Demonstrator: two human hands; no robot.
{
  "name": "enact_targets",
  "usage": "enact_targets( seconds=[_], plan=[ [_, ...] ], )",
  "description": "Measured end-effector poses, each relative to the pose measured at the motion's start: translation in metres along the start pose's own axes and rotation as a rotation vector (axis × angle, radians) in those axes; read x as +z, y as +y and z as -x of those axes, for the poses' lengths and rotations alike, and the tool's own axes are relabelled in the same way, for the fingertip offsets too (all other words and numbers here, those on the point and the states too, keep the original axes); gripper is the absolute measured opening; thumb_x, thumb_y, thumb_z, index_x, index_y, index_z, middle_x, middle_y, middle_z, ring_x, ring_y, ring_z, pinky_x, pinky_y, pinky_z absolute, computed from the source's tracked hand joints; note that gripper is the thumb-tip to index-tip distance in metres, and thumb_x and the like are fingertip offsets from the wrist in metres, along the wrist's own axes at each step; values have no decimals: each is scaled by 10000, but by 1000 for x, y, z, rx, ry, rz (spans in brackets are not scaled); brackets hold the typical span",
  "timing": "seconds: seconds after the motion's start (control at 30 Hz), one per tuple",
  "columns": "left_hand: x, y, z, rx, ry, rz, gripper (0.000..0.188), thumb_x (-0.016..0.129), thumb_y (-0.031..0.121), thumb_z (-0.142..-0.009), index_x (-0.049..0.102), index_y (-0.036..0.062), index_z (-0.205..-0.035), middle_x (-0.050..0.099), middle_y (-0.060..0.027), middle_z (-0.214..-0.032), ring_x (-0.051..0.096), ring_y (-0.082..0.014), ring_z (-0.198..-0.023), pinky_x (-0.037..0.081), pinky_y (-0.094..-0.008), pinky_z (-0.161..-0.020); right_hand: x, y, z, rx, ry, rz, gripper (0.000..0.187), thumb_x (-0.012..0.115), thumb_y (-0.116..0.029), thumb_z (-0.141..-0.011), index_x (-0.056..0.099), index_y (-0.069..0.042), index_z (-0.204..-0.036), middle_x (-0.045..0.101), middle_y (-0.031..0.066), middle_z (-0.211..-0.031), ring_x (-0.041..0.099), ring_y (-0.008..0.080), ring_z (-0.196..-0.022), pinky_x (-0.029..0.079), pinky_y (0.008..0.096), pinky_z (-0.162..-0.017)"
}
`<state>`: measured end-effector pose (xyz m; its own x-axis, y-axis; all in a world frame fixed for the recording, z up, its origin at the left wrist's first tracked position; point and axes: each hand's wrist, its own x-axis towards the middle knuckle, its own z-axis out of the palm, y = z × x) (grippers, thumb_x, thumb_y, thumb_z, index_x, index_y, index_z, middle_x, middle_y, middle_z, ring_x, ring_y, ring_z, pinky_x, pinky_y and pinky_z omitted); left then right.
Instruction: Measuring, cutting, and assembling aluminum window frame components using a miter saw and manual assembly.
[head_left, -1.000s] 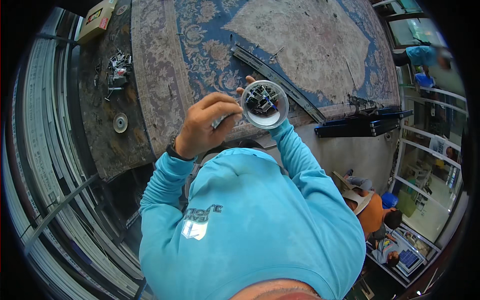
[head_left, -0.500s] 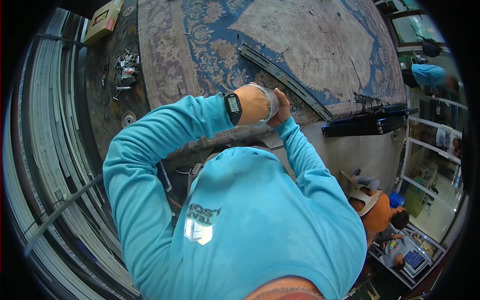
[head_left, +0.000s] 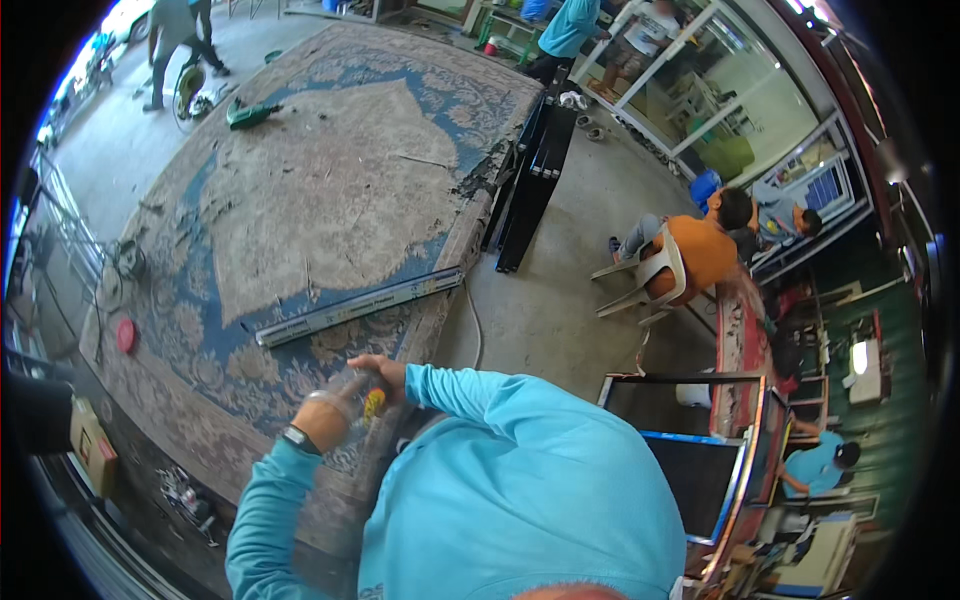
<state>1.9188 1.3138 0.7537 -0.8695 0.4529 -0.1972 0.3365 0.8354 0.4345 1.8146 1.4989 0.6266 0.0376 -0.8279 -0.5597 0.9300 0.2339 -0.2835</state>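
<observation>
Between my two hands is a clear plastic jar (head_left: pixel 350 385), with a small yellow-and-red patch showing at its side. My left hand (head_left: pixel 319 424), with a dark watch on the wrist, is closed at the jar's near-left end; its fingertips are blurred behind the clear wall. On the far-right side my right hand (head_left: pixel 386 371) grips the jar, its fingers curled around it. Just beyond the hands, a long metal channel strip (head_left: pixel 360 306) with a printed film lies on the patterned carpet (head_left: pixel 330 200).
A green power tool (head_left: pixel 250 114) and a red round lid (head_left: pixel 126 335) lie on the carpet. Black metal profiles (head_left: pixel 530 180) lie along its right edge. A seated person in orange (head_left: pixel 700 250) is on the right. Small hardware (head_left: pixel 187 500) is heaped at lower left, near a cardboard box (head_left: pixel 92 447).
My view has swung to the right, bringing the seated person and dark framed panels closer in. The jar stays between both hands and now looks tilted, its yellow patch visible.
</observation>
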Motion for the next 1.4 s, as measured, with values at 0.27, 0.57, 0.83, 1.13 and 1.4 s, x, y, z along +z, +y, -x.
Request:
enact_targets(
  seconds=[0.27, 0.57, 0.83, 1.13, 1.4],
  plan=[
    [9, -11, -11, 126, -22, -106, 522, 769, 138, -857, 676, 190, -1368, 714, -88, -1250, 729, -301, -1079, 607, -410, -894, -4, -6, 8, 24, 25, -65, 588, 647, -654, -914, 737, -139, -1183, 782, 35, -1025, 710, 227, -877, 514, 401, -720],
    [-32, 3, -23, 209, -69, 71, 419, 744, 101, -827, 720, 106, -1246, 710, -120, -1170, 715, -354, -1044, 594, -429, -865, -12, -16, 19, 48, 8, -106, 545, 662, -633, -913, 753, -145, -1138, 792, 60, -1084, 727, 250, -918, 543, 461, -767],
    [-87, 0, 70, -38, 413, 274, 291, 739, 20, -813, 725, 35, -1103, 713, -167, -1123, 699, -392, -1035, 582, -458, -867, -39, -24, 33, -247, 95, -235, 629, 695, -600, -914, 693, -89, -1282, 765, 112, -1198, 747, 330, -1052, 589, 584, -935],
    [67, -51, 101, -541, 506, 214, 174, 707, 133, -958, 690, 33, -1098, 680, -164, -1168, 666, -399, -1059, 553, -470, -898, -23, -33, 43, -317, -134, -151, 872, 571, -656, -955, 508, 0, -1526, 608, 325, -1424, 732, 448, -1092, 598, 601, -977],
    [-34, 36, 29, -19, 238, 42, 200, 675, 68, -852, 714, 68, -1048, 684, -91, -1230, 711, -316, -940, 597, -399, -815, 6, -32, 33, -202, 111, -93, 823, 578, -605, -976, 515, 7, -1523, 642, 250, -1420, 718, 379, -1166, 576, 555, -1035]
  ],
)
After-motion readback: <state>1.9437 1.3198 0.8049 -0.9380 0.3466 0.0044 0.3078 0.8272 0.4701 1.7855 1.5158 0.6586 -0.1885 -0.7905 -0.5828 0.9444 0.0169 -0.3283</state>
